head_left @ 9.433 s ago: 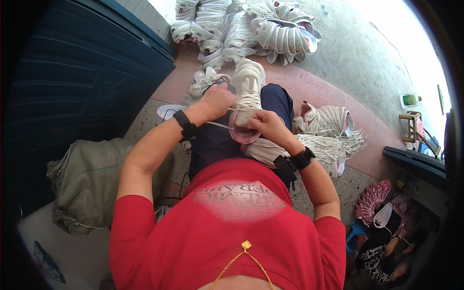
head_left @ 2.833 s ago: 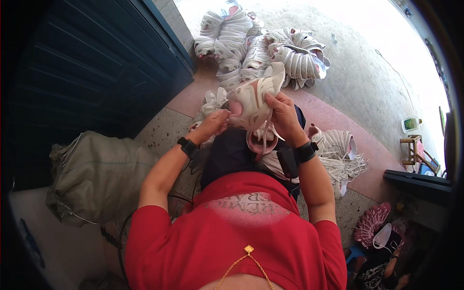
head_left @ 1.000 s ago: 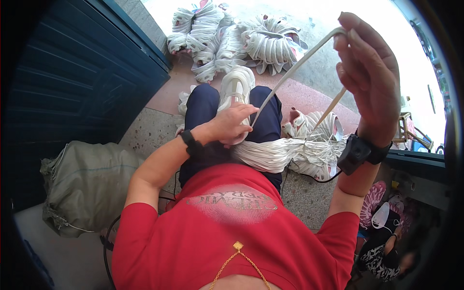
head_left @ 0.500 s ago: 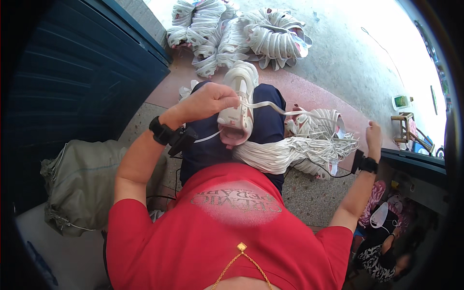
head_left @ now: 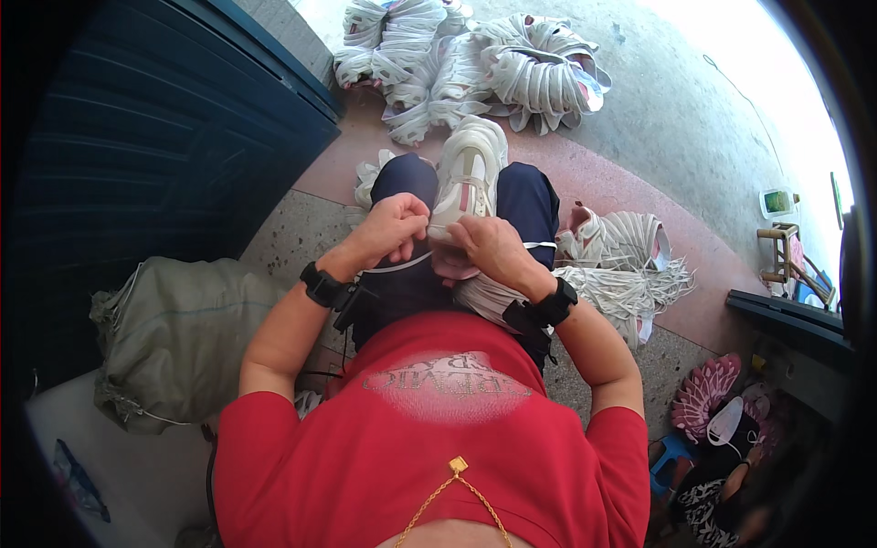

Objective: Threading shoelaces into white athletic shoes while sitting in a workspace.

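Shoe upper (head_left: 472,163), white and cream with a pinkish lining, rests on my dark trousers (head_left: 532,203), between the knees, its toe pointing away from me and its opening close under my two hands. I judge it light and soft, apt to sag or twist if tugged from one side only; nothing about it looks brittle, though the pale material could pick up dirt easily. The edges beside the throat look firmer and seem the best place to take hold, with my legs as a backstop, while the collar would probably give under a squeeze. My right hand (head_left: 493,248) has thumb and fingers drawn together against it near the opening; whether they nip lace, tongue or edge I cannot tell. My left hand (head_left: 395,228) is curled just to the left of it, and I cannot tell whether anything is caught in those fingers. White lace (head_left: 399,267) runs just below my left hand, and another short length shows right of my right hand; it should be limp, easiest to guide near its end. Right of my right hand lies a bundle of laces (head_left: 630,285), likely to tangle, beside nested uppers (head_left: 626,236). Well ahead of both hands, stacked uppers (head_left: 544,78) sit in heaps, and a greyish-green sack (head_left: 183,338) slumps well left of my left hand.
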A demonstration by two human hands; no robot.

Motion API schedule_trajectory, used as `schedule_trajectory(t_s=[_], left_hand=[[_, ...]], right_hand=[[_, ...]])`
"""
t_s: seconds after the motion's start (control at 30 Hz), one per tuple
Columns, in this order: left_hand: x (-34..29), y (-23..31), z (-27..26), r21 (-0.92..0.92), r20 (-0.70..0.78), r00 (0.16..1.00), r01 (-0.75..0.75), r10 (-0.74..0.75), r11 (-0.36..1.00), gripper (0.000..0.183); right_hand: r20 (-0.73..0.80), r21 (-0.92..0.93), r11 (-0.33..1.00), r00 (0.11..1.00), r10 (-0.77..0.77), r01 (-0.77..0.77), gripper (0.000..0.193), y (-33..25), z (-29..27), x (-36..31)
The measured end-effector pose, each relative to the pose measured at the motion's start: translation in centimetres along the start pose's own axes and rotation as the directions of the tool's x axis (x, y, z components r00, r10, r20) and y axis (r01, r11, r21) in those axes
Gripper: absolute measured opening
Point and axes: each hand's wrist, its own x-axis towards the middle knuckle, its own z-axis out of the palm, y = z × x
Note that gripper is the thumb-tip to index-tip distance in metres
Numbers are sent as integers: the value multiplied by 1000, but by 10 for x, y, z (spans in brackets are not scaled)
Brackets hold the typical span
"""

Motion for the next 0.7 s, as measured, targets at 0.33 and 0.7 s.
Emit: schedule_trajectory(t_s=[0.33,0.7], left_hand=[[28,-84,23,843,-95,833,-224,546,488,21],[20,-80,44,827,30,771,-376,636,417,13]], right_hand=[[-192,-270,869,861,-470,414,23,21,36,8],[-278,-96,943,901,-333,319,20,43,41,-11]])
